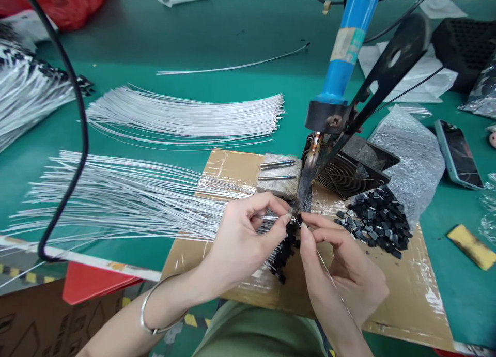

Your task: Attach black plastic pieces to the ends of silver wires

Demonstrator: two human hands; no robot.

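Observation:
A soldering iron with a blue handle is clamped in a black stand, its tip pointing down. Right under that tip, my left hand is closed, thumb and forefinger pinching a small piece mostly hidden by the fingertips. My right hand pinches a thin silvery solder wire close to the same spot; the wire trails down across the palm. White wires lie in a loose bundle behind the left hand. Black connector ends are heaped beneath the hands on a cardboard sheet.
A pile of small black connectors lies right of the hands, by a black fan. Spare tips rest on a grey block. Another white wire bundle, a phone and a yellow sponge lie farther out. A black cable hangs at left.

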